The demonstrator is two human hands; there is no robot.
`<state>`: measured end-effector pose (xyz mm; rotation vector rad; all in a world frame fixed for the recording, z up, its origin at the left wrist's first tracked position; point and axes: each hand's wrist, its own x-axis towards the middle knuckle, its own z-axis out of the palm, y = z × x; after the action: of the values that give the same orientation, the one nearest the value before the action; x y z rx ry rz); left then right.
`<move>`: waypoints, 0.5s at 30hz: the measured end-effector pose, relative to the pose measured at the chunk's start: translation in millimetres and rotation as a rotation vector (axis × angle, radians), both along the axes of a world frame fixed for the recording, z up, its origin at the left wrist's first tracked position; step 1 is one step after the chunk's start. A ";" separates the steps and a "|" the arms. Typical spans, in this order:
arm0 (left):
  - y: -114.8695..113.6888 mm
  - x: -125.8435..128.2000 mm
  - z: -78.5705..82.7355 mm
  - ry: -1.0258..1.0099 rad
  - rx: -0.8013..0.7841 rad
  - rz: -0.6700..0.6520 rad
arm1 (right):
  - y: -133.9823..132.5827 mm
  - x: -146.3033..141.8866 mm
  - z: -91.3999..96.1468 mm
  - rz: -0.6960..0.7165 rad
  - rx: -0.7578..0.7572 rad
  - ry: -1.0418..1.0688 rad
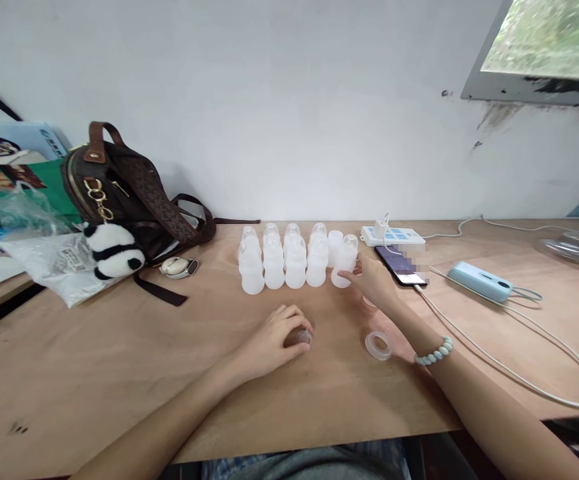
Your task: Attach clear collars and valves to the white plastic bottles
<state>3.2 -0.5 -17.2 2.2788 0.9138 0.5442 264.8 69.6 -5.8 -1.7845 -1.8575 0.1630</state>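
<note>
Frosted white baby bottles (296, 263) with clear domed caps stand in close rows at the middle of the table. At the right end of the front row, my right hand (372, 280) has its fingers closed round one bottle (342, 263). Behind that one is a white bottle (335, 241) with no dome showing. My left hand (279, 337) rests on the table nearer to me, fingers curled round a small clear piece (305, 336), perhaps a nipple, partly covered by the fingers. A translucent ring (378, 345) lies below my right wrist. Another round piece (369, 302) is mostly hidden under that hand.
To the left sit a dark backpack (134, 193) with a panda charm (114, 251), plastic bags (64, 263) and a watch (179, 267). On the right are a power strip (394, 235), a phone (400, 265) with its cable and a light-blue device (480, 281).
</note>
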 end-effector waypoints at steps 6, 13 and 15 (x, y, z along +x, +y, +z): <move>-0.5 -0.2 0.7 0.011 -0.003 0.002 | -4.0 -6.9 3.5 -0.004 -0.003 -0.064; 0.6 -0.9 2.4 0.047 0.027 0.062 | -32.8 10.2 41.4 0.042 -0.039 -0.185; 1.7 -1.9 2.5 0.059 0.035 0.097 | -48.1 15.4 49.8 0.201 -0.284 -0.218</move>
<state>1.3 1.2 -14.8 2.3015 1.0556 0.5412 280.2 21.5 44.0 -1.8573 -2.2661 0.3342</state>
